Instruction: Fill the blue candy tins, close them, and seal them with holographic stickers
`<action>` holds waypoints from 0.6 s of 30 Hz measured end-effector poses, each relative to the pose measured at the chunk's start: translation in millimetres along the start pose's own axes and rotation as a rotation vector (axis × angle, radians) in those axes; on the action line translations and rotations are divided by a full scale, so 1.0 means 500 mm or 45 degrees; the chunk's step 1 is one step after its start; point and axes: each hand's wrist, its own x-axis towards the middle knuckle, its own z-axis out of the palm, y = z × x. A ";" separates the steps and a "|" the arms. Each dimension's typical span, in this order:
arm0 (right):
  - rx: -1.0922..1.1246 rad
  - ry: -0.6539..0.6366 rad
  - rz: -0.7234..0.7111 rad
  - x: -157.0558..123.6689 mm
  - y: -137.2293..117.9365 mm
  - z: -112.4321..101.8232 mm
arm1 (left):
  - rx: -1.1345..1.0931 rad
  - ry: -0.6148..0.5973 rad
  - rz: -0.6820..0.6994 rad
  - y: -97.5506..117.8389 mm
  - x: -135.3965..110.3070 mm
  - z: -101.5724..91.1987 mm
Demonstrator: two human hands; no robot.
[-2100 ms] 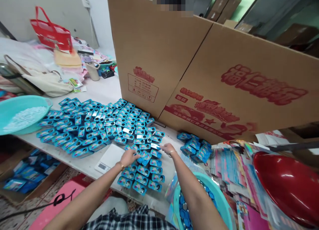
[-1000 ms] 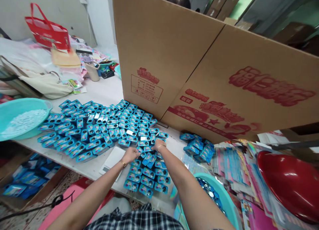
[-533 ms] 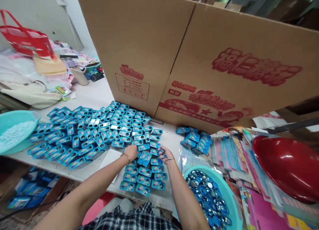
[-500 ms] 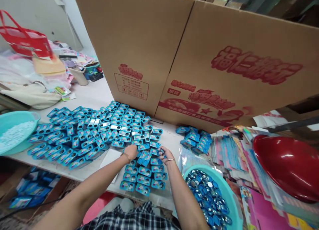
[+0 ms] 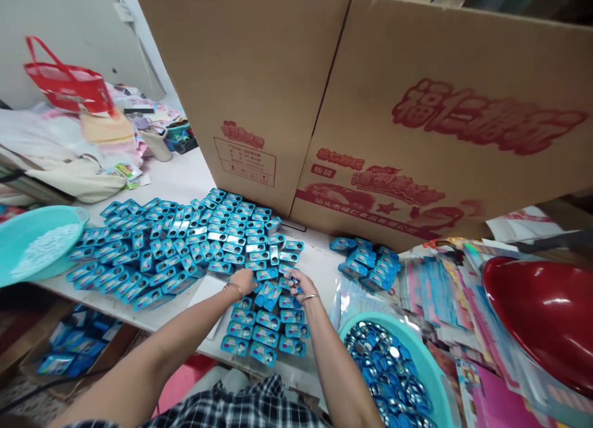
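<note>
Several small blue tins (image 5: 185, 246) cover the white table (image 5: 180, 175) in a wide spread. A neat block of the same tins (image 5: 266, 332) lies in rows near the front edge. My left hand (image 5: 243, 281) rests on tins at the top of that block, fingers curled over them. My right hand (image 5: 299, 285) is just to the right, pinching one small blue tin between its fingertips. A smaller pile of tins (image 5: 368, 264) sits further right.
A tall cardboard box (image 5: 370, 100) walls off the back. A teal basin of blue lids (image 5: 393, 372) sits at my right, a teal basin of white pieces (image 5: 39, 243) at the left, a red bowl (image 5: 546, 317) far right. Bags and clutter lie back left.
My right hand drew back from the far tins toward the block and now pinches a tin. The left hand stayed on the tins. The view tilted down and right.
</note>
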 end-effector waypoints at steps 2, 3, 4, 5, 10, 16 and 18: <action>-0.056 -0.040 0.023 0.004 -0.011 0.013 | -0.216 -0.001 0.005 -0.006 -0.005 -0.017; -0.087 -0.059 0.035 0.006 -0.016 0.019 | -0.346 -0.009 0.008 -0.013 -0.011 -0.028; -0.120 -0.078 0.046 0.008 -0.021 0.024 | -0.491 -0.025 0.010 -0.024 -0.019 -0.040; -0.152 -0.094 0.052 0.009 -0.024 0.028 | -0.650 -0.048 0.010 -0.039 -0.029 -0.053; -0.337 -0.106 0.032 0.019 -0.030 0.056 | -1.463 -0.175 -0.042 -0.136 -0.102 -0.101; -0.622 -0.047 -0.042 0.040 -0.053 0.105 | -2.140 -0.341 -0.159 -0.224 -0.156 -0.077; -0.706 -0.003 -0.082 0.048 -0.066 0.116 | -2.345 -0.448 -0.210 -0.241 -0.158 -0.063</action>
